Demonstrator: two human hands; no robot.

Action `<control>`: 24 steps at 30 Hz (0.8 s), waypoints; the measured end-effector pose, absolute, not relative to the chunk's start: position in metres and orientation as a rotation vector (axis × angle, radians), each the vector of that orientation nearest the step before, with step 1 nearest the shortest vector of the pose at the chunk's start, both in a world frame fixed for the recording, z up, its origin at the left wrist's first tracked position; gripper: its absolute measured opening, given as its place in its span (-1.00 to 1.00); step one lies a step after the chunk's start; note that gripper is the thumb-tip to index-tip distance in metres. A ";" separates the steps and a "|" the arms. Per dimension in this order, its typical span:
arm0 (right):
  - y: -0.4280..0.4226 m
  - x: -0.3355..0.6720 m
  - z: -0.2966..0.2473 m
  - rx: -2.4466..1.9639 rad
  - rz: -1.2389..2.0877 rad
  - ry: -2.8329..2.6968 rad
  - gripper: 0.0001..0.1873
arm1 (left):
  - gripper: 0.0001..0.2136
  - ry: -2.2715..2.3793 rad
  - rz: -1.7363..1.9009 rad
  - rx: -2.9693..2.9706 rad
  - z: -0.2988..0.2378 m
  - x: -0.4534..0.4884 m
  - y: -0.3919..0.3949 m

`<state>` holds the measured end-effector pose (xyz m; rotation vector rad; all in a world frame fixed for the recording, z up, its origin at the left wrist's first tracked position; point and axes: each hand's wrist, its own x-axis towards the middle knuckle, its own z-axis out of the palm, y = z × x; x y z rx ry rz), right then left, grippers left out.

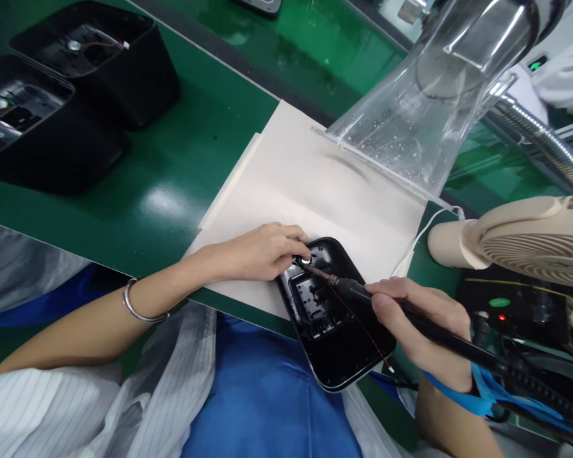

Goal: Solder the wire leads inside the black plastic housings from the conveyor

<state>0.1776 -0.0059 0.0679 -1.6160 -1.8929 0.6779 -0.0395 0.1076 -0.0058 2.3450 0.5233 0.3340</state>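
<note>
The green bench [172, 191] runs across the whole scene, and at its near edge lies a white sheet [315, 184]. Far to the right, a clear plastic hood [424, 108] hangs above this sheet. On the far left of the bench stand two black housings [100, 57], close together. At the right side there is a beige fan [530, 238].

A black shell [334, 318] lies open side up, partly on the near edge of the white sheet and partly over the edge of the bench, between the two hands. The left hand [262, 251] has its fingers closed together on a small round metal part [305, 259] at the far left corner of the shell. The right hand [420, 324] is closed around a soldering iron [356, 291], holding it like a pen, and the tip touches the round part. A thin red wire [358, 321] runs across the shell. The left wrist wears a silver bracelet [141, 305].
</note>
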 end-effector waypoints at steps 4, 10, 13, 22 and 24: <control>-0.006 0.178 0.067 -1.648 0.678 -1.904 -0.89 | -0.65 0.508 0.337 2.336 -0.005 -0.040 0.108; -0.004 0.178 0.071 -1.740 0.669 -1.914 -0.84 | -0.65 0.528 0.325 2.330 -0.004 -0.039 0.107; -0.003 0.178 0.073 -1.799 0.701 -1.915 -0.81 | -0.65 0.517 0.319 2.334 -0.004 -0.039 0.107; -0.007 0.174 0.073 -1.829 0.734 -1.821 -0.79 | -0.61 0.490 0.364 2.340 -0.003 -0.039 0.107; -0.007 0.172 0.071 -1.818 0.754 -1.788 -0.79 | -0.56 0.505 0.378 2.333 -0.004 -0.039 0.105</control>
